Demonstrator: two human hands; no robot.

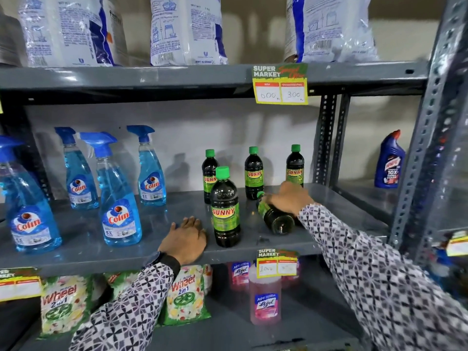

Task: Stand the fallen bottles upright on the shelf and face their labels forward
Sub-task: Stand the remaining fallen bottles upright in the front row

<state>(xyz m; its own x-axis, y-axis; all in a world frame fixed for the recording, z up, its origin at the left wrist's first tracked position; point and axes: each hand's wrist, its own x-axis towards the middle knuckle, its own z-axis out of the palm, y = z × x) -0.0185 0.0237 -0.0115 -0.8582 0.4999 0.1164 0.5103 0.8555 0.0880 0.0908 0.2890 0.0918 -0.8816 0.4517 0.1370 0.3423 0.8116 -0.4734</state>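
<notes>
On the grey middle shelf (253, 249) one dark Sunny bottle (274, 217) with a green cap lies on its side, base toward me. My right hand (287, 198) is closed over its upper half. Several more Sunny bottles stand upright: a front one (225, 211) with its label forward, and three behind it: the back left bottle (209, 173), the back middle bottle (253, 173) and the back right bottle (295, 165). My left hand (186, 240) rests flat on the shelf just left of the front bottle, holding nothing.
Blue Colin spray bottles (120, 211) fill the left of the shelf. Detergent bags (186, 29) sit on the shelf above, Wheel packs (186, 295) and pink Lizol bottles (264, 300) below. Price tags (280, 84) hang on shelf edges. A metal upright (428, 138) stands at the right.
</notes>
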